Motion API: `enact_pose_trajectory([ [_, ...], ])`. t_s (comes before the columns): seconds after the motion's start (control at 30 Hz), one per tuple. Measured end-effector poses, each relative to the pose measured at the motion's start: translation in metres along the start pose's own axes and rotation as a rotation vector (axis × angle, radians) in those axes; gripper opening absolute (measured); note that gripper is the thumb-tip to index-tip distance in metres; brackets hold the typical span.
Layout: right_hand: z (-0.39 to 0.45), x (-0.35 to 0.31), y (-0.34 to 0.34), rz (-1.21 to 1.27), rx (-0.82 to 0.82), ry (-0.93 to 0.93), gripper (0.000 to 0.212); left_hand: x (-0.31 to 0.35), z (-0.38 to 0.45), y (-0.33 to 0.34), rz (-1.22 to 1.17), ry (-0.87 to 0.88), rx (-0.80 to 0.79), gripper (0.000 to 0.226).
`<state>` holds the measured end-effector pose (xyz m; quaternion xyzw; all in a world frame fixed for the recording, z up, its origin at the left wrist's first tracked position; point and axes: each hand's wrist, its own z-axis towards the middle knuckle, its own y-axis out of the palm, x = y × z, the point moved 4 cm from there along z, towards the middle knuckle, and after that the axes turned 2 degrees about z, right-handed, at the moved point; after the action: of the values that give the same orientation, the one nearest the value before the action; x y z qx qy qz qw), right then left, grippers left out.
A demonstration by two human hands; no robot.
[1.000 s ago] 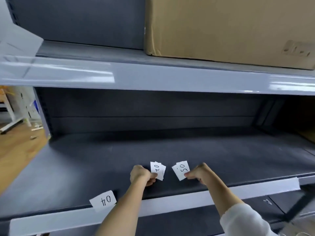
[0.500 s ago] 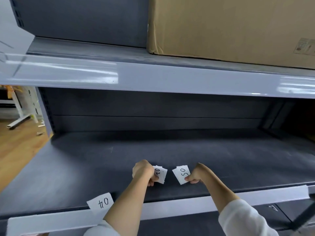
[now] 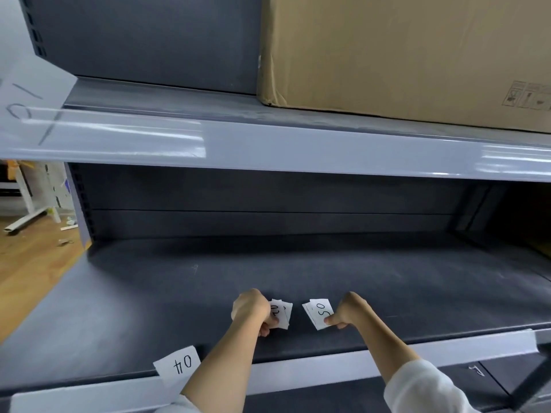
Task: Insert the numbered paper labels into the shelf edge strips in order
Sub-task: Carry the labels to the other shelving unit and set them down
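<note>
My left hand (image 3: 252, 311) grips a small stack of white paper labels (image 3: 283, 312) above the front of the dark lower shelf. A little to its right, my right hand (image 3: 346, 312) pinches a single label marked 05 (image 3: 319, 312) by its lower corner. A label marked 04 (image 3: 179, 366) stands tilted in the grey edge strip (image 3: 298, 374) of the lower shelf, left of my left forearm. Another label with a written number (image 3: 24, 105) sits in the upper shelf's edge strip (image 3: 298, 150) at the far left.
A large cardboard box (image 3: 402, 52) rests on the upper shelf at the right. The lower shelf surface (image 3: 268, 272) is dark grey. Wooden floor (image 3: 26, 263) and white furniture legs (image 3: 28, 217) show at the left.
Both hands have stayed close together over the shelf front, with the labels lowered slightly. The view has tilted a little, bringing the upper-left label into sight.
</note>
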<state>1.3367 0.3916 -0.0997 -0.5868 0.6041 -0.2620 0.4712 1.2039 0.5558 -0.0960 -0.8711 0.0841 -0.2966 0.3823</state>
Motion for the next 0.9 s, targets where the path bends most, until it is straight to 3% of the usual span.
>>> enact_pose_trajectory([
  [0.3,-0.028,-0.002,-0.021,0.185,0.097,0.019,0.034,-0.010,-0.008,-0.019,-0.169,0.181,0.065,0.032],
  [0.43,-0.054,-0.007,-0.030,0.383,0.171,-0.131,0.029,-0.023,-0.031,-0.043,-0.253,0.353,0.315,0.029],
  [0.53,-0.079,-0.018,-0.030,0.431,0.195,-0.297,0.026,-0.038,-0.065,-0.053,-0.322,0.439,0.416,0.026],
  [0.6,-0.105,-0.021,-0.023,0.426,0.156,-0.394,0.025,-0.052,-0.092,-0.053,-0.326,0.452,0.480,0.042],
  [0.67,-0.135,-0.016,-0.012,0.391,0.104,-0.471,0.023,-0.069,-0.120,-0.045,-0.352,0.435,0.501,0.041],
  [0.77,-0.174,0.001,0.012,0.423,0.054,-0.547,0.024,-0.096,-0.166,-0.026,-0.370,0.426,0.468,0.005],
  [0.83,-0.201,0.012,0.023,0.419,0.045,-0.604,0.020,-0.113,-0.192,-0.019,-0.405,0.440,0.472,0.021],
  [0.9,-0.221,0.018,0.029,0.426,0.047,-0.658,0.047,-0.127,-0.224,-0.020,-0.439,0.462,0.512,0.029],
])
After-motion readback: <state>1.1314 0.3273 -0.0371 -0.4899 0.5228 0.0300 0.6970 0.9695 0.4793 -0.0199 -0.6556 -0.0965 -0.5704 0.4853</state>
